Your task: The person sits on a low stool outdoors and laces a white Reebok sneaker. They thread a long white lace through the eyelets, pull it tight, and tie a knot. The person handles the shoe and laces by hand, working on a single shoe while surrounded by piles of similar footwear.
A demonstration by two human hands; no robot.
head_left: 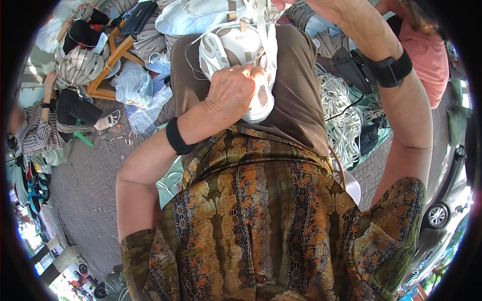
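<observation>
A white sneaker (pixel 241 45) with tan mesh panels lies across my lap, its toe toward me. My left hand (pixel 233 89) is closed with bent fingers on the sneaker's upper, near the lacing. What its fingertips pinch is hidden. Pale shoelaces (pixel 258 12) rise from the sneaker past the top edge, and a loose loop hangs at its left side. My right hand (pixel 324 5) is raised at the top edge, mostly cut off, with a few fingertips showing beside the laces. Whether those fingers grip a lace cannot be seen.
A heap of pale laces (pixel 339 108) lies right of my knees. Bundled shoe parts (pixel 83 65), plastic bags (pixel 133 85) and a wooden stool (pixel 115 55) stand at the left. Other people sit at both sides, one in a pink shirt (pixel 424 60). A car (pixel 437 215) is at the far right.
</observation>
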